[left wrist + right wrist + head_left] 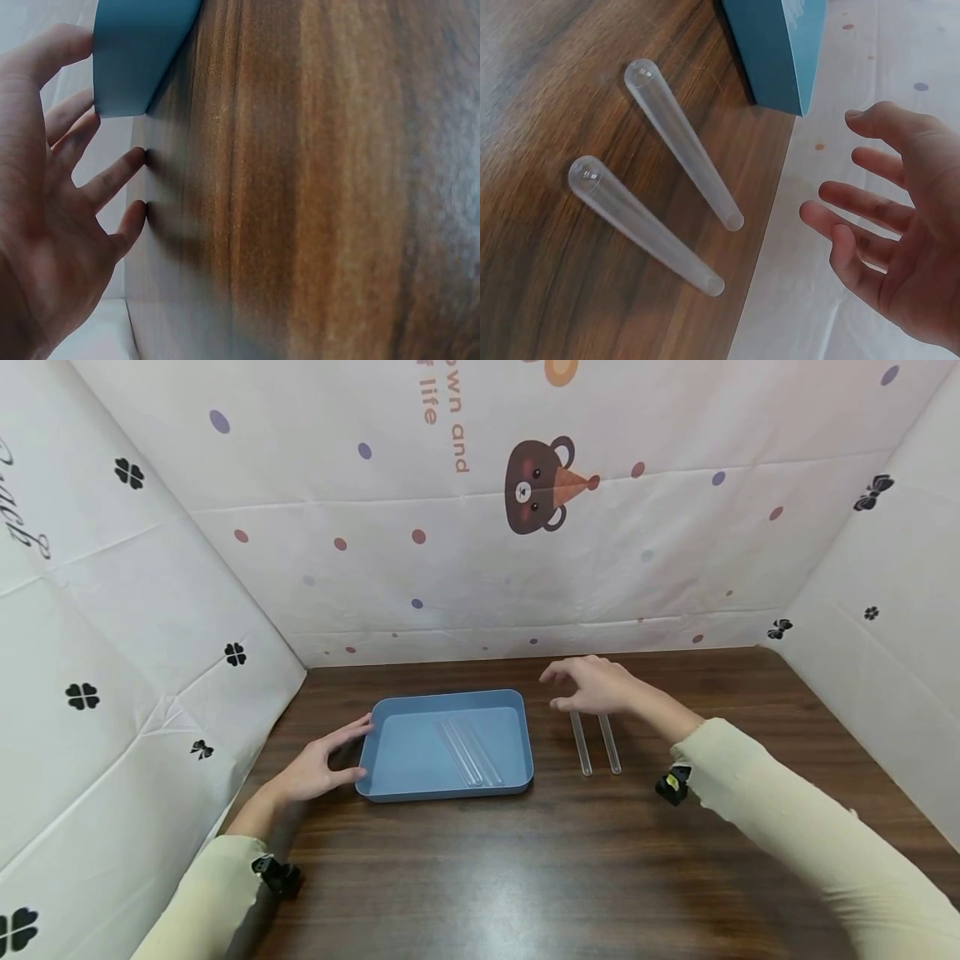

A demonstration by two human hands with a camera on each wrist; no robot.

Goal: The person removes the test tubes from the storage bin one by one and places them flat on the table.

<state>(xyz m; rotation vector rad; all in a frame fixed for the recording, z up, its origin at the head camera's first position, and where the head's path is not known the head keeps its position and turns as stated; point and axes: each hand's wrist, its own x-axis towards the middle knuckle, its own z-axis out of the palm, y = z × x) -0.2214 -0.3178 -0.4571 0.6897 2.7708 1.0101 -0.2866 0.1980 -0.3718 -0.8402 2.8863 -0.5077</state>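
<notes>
My left hand point(318, 770) rests at the left end of a blue rectangular tray point(401, 752), thumb and fingers spread along its edge. In the left wrist view the thumb touches the tray's wall point(139, 67), and two lower fingers reach the table. Clear test tubes point(468, 756) lie side by side in the tray's right half. My right hand point(592, 685) hovers over the far ends of two more test tubes on the table, the left tube point(581, 743) and the right tube point(609, 743). Its fingers are loosely bent, apart from the tubes, and hold nothing.
The dark wooden table point(420, 868) has a white patterned cloth point(450, 568) standing behind it. Similar cloth walls rise at the left point(150, 635) and right point(885, 635). Each sleeve carries a small black wrist device.
</notes>
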